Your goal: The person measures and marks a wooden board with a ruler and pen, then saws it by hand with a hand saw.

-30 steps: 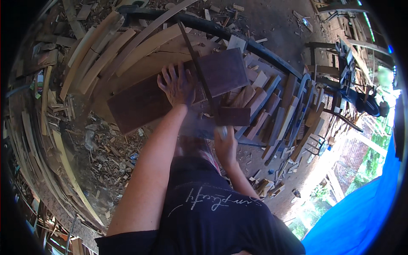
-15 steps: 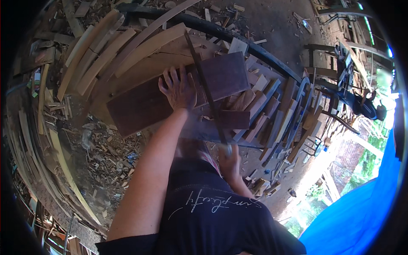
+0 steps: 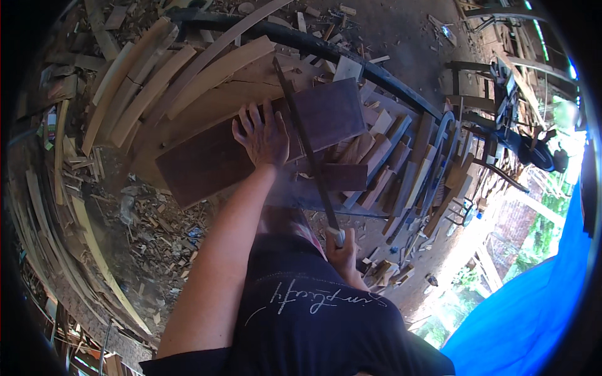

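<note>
The board (image 3: 210, 150) lies mid-view, the saw (image 3: 307, 147) crossing it toward five o'clock. Your left hand (image 3: 262, 138) rests on the board, grip spread and empty; your right hand (image 3: 342, 249)'s grip wraps the saw's handle. Curved planks (image 3: 219, 75) lie at ten o'clock.

Left fingers (image 3: 256, 119) spread, forearm (image 3: 232, 244) extended, right fingers (image 3: 331, 243) curled

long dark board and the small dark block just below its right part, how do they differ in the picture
Size: the long dark board is far longer and wider than the small dark block.
Pose: the board slants up to the right, while the block lies nearly level in the picture.
Contact: the left hand lies on the board; no hand touches the block.
Both are dark brown with straight edges.
</note>
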Motion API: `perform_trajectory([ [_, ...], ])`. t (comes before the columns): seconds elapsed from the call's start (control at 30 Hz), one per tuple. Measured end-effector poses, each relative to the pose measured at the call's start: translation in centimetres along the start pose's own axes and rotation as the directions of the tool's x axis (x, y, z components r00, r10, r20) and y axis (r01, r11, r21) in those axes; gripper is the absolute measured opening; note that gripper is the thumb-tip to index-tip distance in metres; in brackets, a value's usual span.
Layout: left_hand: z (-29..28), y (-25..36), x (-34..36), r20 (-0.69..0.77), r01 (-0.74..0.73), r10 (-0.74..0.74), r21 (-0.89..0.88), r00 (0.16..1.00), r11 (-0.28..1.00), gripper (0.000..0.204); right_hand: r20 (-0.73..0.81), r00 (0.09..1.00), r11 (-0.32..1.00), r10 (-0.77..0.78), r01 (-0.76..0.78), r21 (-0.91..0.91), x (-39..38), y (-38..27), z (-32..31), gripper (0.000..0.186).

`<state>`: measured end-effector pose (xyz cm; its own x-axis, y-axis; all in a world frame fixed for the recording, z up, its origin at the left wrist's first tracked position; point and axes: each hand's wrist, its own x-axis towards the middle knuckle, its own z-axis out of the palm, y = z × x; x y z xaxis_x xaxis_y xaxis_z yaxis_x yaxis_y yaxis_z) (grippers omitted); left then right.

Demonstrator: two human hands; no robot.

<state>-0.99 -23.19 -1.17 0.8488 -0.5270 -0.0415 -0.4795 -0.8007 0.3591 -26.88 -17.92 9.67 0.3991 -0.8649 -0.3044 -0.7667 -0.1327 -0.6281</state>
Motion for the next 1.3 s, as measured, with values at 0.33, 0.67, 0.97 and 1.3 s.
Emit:
perform_trajectory([
  [0.33, 0.6, -0.6, -0.1, -0.062, -0.025, 0.024, -0.002, 0.998, 1.0, 0.044, 0.006, 0.999, 0.996, -0.053, 0.052, 0.067, 7.6, -3.6, 4.1, 0.025],
  [0.67, 0.9, 0.3, 0.2, -0.064, -0.042, 0.042, 0.001, 0.997, 0.999, 0.046, -0.088, 0.988, 0.986, -0.128, 0.137, 0.098, 10.6, -3.0, 6.5, 0.024],
  [0.97, 0.4, -0.6, 0.0, -0.09, -0.011, 0.013, 0.022, 0.996, 1.0, 0.043, -0.096, 0.995, 1.0, 0.024, -0.025, -0.01, -4.9, 3.5, 3.0, 0.028],
  [1.3, 0.8, -0.1, 0.3, -0.111, -0.066, 0.067, 0.017, 0.992, 0.998, 0.041, -0.099, 0.991, 0.99, -0.092, 0.101, 0.096, 7.6, -1.9, 6.1, 0.028],
])
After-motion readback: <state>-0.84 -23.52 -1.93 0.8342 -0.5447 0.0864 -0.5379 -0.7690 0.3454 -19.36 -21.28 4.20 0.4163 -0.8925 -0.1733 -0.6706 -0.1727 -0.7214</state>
